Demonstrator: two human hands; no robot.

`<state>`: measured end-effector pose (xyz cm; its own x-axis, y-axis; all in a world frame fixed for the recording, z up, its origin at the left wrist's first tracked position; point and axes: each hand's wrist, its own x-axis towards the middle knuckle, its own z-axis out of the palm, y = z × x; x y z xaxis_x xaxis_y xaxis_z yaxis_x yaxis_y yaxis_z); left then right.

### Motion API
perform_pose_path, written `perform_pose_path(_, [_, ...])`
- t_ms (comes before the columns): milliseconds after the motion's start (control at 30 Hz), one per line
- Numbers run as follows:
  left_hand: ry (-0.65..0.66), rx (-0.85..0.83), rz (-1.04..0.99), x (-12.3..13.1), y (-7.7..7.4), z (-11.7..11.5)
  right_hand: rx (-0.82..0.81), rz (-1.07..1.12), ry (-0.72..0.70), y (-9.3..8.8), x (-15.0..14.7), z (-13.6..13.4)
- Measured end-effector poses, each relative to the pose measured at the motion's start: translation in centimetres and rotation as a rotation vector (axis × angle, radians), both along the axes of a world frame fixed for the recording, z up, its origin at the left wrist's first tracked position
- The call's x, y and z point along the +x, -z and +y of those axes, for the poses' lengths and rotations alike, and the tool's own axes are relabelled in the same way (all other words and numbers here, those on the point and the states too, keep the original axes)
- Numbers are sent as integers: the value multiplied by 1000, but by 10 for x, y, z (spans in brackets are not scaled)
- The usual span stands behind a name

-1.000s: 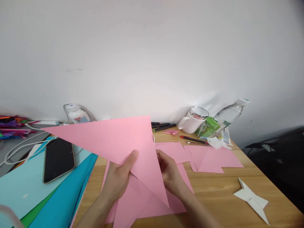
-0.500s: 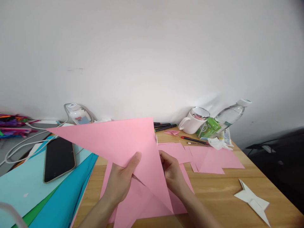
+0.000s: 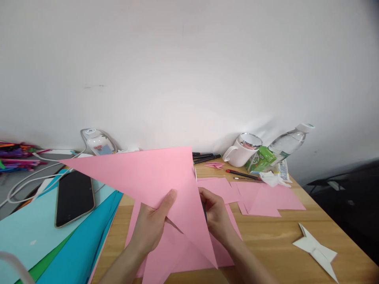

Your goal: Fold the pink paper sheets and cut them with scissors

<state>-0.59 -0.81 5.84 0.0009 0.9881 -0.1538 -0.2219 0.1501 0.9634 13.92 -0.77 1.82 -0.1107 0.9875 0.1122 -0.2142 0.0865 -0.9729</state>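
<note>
A large pink sheet of paper, folded into a triangle, is raised above the table with its long point toward the left. My left hand pinches its lower edge, thumb on top and the other fingers underneath. At the sheet's right edge, my right hand has its fingers curled around a dark handle, seemingly of scissors. A thin light strip, perhaps a blade, shows at the paper's edge; most of the tool is hidden behind the sheet. More pink paper lies below both hands.
Pink sheets and a white folded-paper star lie to the right. Behind them are a white mug, a green box, a clear bottle and pens. Leftward, a phone rests on coloured paper beside cables.
Almost nothing differs. The whole view has shifted very slightly; both hands keep the same hold at the pink sheet.
</note>
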Motion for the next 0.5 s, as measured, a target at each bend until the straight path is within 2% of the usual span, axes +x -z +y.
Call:
perform_pose_path(200, [-40,-12,-31,5,-6,-2,3,26,23,2,-1,1])
perform_pose_path(333, [-17,-6,-20,4,-4,-1,-10,23,34,2,-1,1])
perform_pose_path(500, [-11,7,-68,3,0,1,8,3,-23,-3,1,1])
